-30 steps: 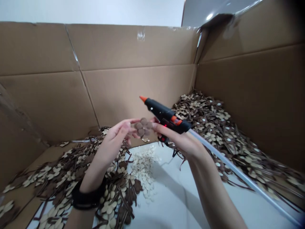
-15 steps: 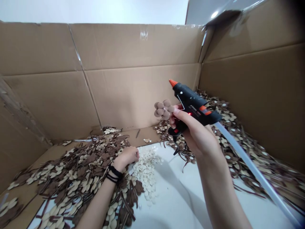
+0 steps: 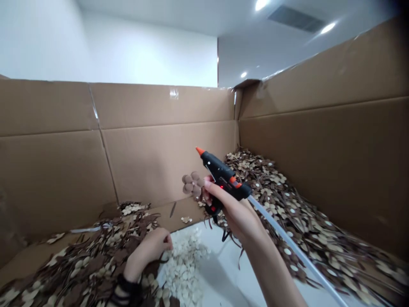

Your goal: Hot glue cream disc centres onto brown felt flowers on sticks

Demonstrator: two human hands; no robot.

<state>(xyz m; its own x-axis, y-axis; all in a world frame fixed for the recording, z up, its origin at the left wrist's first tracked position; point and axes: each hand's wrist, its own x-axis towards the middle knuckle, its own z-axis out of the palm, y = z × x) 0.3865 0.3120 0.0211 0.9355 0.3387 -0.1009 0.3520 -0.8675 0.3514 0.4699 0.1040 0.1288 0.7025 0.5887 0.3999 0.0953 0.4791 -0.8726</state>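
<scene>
Lies heap of white discs (image 3: 185, 273) at about four o'clock from left grip (image 3: 153, 245), spread on white surface (image 3: 220, 273), so far nearer to left than to right grip (image 3: 238, 209), and at eight o'clock from the latter. Bends left grip low just beside heap, fingers curled narrow; cannot tell whether touching or pinching a disc. Holds brown flower (image 3: 192, 184) by one petal edge in right grip, out past thumb tip toward nine o'clock, round, with no clear long axis, at roughly one o'clock from left grip and well apart. Also carries black glue gun (image 3: 222, 170) in right grip, long axis pointing orange nozzle (image 3: 200, 151) toward ten o'clock, clear glue stick (image 3: 287, 237) trailing between four and five.
</scene>
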